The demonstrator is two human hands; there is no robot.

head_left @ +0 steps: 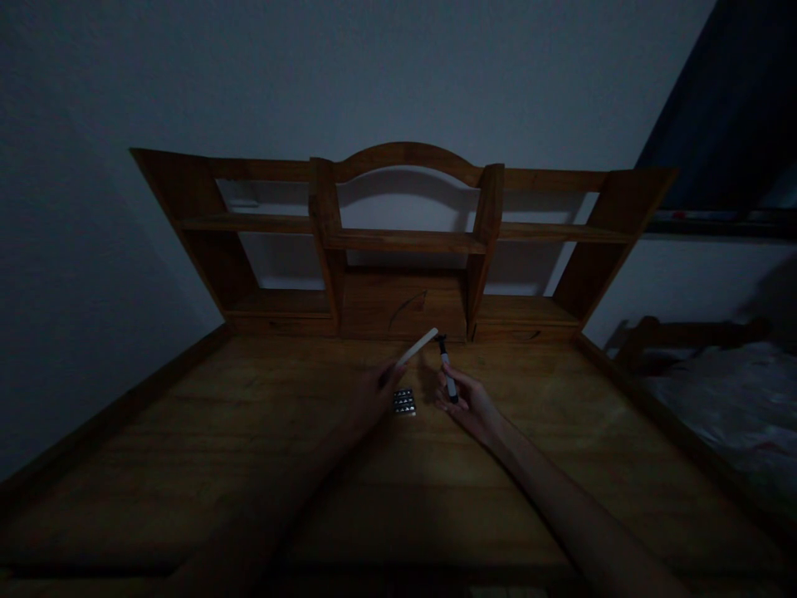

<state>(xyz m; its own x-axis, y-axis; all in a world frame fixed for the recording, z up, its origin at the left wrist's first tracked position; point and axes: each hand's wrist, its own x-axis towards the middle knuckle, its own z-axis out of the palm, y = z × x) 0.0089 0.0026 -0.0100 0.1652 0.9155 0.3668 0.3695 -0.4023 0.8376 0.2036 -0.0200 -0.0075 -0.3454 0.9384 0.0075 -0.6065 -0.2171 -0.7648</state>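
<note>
In the dim head view, my left hand (384, 384) is closed around the lower end of a long, pale, narrow stick-like piece (418, 347), which points up to the right; its exact kind is unclear. My right hand (466, 401) grips a razor (447, 371) by its white and black handle, the dark head at the top. The tip of the pale piece is close to the razor's head; I cannot tell whether they touch. On the desk between my hands lies a small dark pack (404, 402) with rows of shiny pieces, beside my left hand.
The wooden desk (280, 465) has raised side edges. At its back stands a wooden shelf unit (404, 241) with several compartments and an arched top. To the right are a wooden chair-like rail (703, 332) and a pale plastic-looking heap (735, 399).
</note>
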